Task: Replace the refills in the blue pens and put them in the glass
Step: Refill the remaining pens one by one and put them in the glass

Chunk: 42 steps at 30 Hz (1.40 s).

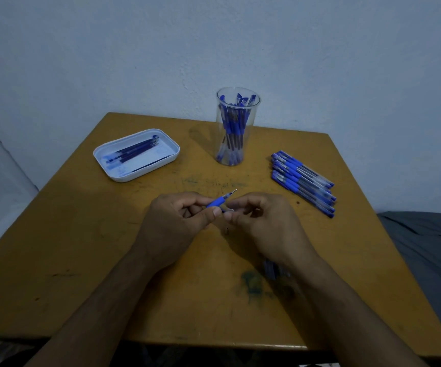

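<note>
Reassembly of one blue pen (218, 202) was judged under way above the table's (81, 247) centre: the left hand (179, 218) pinched its blue grip section, tip pointing toward the far edge. The right hand (261, 221) pinched the part beside it, fingers curled. Next, joining the parts would demand alignment, then transfer to the glass (236, 128) by the far edge.
</note>
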Tool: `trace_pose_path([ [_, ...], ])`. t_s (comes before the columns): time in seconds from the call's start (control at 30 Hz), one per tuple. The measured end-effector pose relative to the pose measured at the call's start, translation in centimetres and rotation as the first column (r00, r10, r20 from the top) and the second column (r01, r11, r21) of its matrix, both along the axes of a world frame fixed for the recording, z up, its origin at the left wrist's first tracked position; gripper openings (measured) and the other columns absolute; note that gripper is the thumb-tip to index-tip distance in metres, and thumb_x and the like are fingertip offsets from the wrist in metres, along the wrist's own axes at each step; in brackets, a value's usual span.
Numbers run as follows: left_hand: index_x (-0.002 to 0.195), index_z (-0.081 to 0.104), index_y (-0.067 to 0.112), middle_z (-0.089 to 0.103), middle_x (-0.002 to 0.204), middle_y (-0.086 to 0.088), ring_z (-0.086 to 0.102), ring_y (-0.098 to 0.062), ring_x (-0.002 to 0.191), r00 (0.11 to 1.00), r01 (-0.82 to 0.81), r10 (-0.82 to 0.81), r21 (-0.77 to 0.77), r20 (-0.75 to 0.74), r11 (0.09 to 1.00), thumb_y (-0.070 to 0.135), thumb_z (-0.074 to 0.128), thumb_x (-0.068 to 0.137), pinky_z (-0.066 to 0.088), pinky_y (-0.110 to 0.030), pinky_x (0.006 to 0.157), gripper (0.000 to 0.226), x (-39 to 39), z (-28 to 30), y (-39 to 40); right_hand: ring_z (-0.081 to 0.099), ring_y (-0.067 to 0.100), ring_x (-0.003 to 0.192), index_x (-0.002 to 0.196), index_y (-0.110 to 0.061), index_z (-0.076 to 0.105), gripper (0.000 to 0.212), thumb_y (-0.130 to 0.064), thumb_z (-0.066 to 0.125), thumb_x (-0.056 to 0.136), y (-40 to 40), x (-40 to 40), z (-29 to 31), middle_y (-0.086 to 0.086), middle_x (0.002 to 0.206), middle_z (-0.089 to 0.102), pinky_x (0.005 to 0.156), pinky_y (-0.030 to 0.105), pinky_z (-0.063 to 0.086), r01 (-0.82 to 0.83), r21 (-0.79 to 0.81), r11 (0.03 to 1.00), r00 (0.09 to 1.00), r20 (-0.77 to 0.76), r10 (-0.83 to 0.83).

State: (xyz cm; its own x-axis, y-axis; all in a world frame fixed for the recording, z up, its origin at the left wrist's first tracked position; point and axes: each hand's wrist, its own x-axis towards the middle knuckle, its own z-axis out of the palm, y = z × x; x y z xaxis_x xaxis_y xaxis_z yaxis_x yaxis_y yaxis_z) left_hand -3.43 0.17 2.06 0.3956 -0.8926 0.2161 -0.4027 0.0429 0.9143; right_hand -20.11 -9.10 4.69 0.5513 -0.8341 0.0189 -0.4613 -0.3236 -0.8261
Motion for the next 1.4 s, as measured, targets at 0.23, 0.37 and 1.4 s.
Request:
trace_pose_path([
  [0.23,0.098,0.075,0.037,0.071,0.074,-0.006,0.068,-0.034,0.072,0.999,0.004,-0.004,-0.015,-0.052,1.0,0.017,0.076,0.088,0.056,-0.048,0.064,0.022,-0.5,0.2,0.0,0.047,0.008,0.05,0.093,-0.017,0.079,0.006,-0.018,0.076,0.088,-0.1,-0.3,1.0,0.008,0.068,0.063,0.04,0.017,0.034,-0.036,0.399,0.916,0.938,0.33,-0.107],
  [0.37,0.099,0.076,0.031,0.073,0.074,0.002,0.071,-0.022,0.07,0.998,0.007,-0.007,0.012,-0.068,1.0,0.018,0.075,0.089,0.052,-0.022,0.056,0.017,-0.6,0.3,0.0,0.047,0.012,0.05,0.094,-0.013,0.079,0.008,-0.019,0.075,0.09,0.3,0.3,0.5,0.028,0.091,0.068,0.036,0.021,0.032,-0.01,0.431,0.902,0.9,0.397,-0.18],
  [1.4,0.101,0.077,0.023,0.07,0.073,-0.01,0.05,-0.003,0.05,1.0,-0.015,0.014,0.129,0.007,0.992,0.023,0.073,0.091,0.039,-0.013,0.048,0.011,1.0,0.1,0.3,0.059,0.013,0.06,0.081,-0.009,0.069,0.015,-0.009,0.066,0.096,-4.2,-4.1,1.7,0.003,0.068,0.068,0.045,0.025,0.045,0.259,0.423,0.868,0.843,0.34,-0.417],
])
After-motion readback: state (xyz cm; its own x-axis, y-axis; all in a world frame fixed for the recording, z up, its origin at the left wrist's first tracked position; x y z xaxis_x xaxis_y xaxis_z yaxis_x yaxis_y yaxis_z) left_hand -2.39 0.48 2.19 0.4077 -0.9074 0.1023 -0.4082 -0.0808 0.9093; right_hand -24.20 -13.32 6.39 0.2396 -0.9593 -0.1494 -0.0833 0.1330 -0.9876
